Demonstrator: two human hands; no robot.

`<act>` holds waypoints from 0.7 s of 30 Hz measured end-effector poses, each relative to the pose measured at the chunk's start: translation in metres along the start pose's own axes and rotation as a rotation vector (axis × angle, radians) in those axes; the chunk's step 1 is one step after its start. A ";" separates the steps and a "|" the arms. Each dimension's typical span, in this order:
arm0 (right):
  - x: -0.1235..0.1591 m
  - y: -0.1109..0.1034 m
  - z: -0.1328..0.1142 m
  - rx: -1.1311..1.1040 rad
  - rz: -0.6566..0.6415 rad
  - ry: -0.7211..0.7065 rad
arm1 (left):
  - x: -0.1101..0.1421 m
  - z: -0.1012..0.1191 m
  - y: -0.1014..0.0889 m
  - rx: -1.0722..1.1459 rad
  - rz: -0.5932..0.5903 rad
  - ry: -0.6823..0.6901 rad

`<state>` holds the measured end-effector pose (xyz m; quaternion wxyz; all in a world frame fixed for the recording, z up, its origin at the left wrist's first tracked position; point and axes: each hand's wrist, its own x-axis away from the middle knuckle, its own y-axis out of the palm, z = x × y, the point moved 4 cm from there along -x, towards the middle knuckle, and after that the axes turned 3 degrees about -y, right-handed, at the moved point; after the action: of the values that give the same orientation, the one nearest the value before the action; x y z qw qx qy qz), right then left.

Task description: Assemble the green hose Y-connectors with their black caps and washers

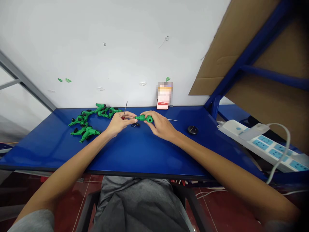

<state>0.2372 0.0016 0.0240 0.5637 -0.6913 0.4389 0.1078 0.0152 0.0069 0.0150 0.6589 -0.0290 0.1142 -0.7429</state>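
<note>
A green plastic hose splitter (142,118) is between my two hands above the blue table. My right hand (160,125) is closed around its right part, with a round opening facing me. The fingertips of my left hand (118,123) meet its left end. That same hand also holds a screwdriver (125,109) with a red handle, its thin shaft pointing up. Small black parts (135,125) lie on the table just below the splitter. A thin metal rod (172,120) shows beyond my right hand, partly hidden by it.
Several green hose splitters (89,131) with black pieces lie on the left of the blue table (145,154). A phone (163,103) leans against the white wall. To the right are a round black object (192,130) and a white power strip (260,143) with a cable.
</note>
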 end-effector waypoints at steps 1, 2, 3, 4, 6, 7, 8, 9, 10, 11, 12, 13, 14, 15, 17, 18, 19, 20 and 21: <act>0.000 0.000 0.000 0.010 -0.006 -0.008 | 0.000 0.001 0.000 -0.008 -0.009 0.009; 0.000 0.000 0.000 0.020 -0.011 -0.016 | 0.001 0.003 0.000 -0.024 -0.016 0.032; 0.000 0.000 0.001 0.030 -0.012 -0.026 | 0.001 0.006 0.000 -0.042 -0.020 0.064; 0.000 0.000 0.001 0.042 -0.010 -0.036 | 0.001 0.008 0.000 -0.055 -0.020 0.098; 0.001 0.001 0.002 0.063 0.003 -0.062 | 0.002 0.011 0.001 -0.056 -0.013 0.142; 0.001 0.001 0.003 0.074 0.010 -0.078 | 0.002 0.012 0.001 -0.044 -0.011 0.147; 0.002 0.002 0.003 0.085 0.017 -0.097 | 0.003 0.012 0.002 -0.026 -0.011 0.141; 0.002 0.002 0.004 0.095 0.022 -0.115 | 0.003 0.011 0.003 -0.001 -0.013 0.128; 0.003 0.003 0.004 0.104 0.029 -0.129 | 0.004 0.009 0.004 0.030 -0.017 0.108; 0.003 0.003 0.004 0.112 0.035 -0.139 | 0.004 0.008 0.005 0.068 -0.024 0.082; 0.003 0.004 0.005 0.120 0.041 -0.146 | 0.004 0.006 0.007 0.111 -0.032 0.056; 0.003 0.004 0.004 0.127 0.047 -0.153 | 0.004 0.004 0.008 0.155 -0.040 0.029; 0.003 0.004 0.004 0.136 0.053 -0.161 | 0.004 0.002 0.008 0.196 -0.049 0.004; 0.003 0.004 0.003 0.147 0.057 -0.172 | 0.005 0.001 0.009 0.232 -0.060 -0.021; 0.004 0.004 0.002 0.174 0.061 -0.203 | 0.004 -0.002 0.010 0.289 -0.081 -0.069; 0.004 0.004 0.001 0.188 0.061 -0.224 | 0.004 -0.003 0.010 0.313 -0.093 -0.090; 0.004 0.004 0.001 0.201 0.061 -0.244 | 0.004 -0.004 0.011 0.333 -0.104 -0.109; 0.004 0.004 0.000 0.212 0.059 -0.262 | 0.004 -0.005 0.011 0.349 -0.111 -0.120; 0.005 0.004 0.000 0.219 0.056 -0.275 | 0.004 -0.005 0.011 0.359 -0.114 -0.127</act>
<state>0.2372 -0.0005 0.0186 0.6873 -0.5920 0.3858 0.1683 0.0242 0.0028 0.0074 0.6162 0.0357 -0.0635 -0.7842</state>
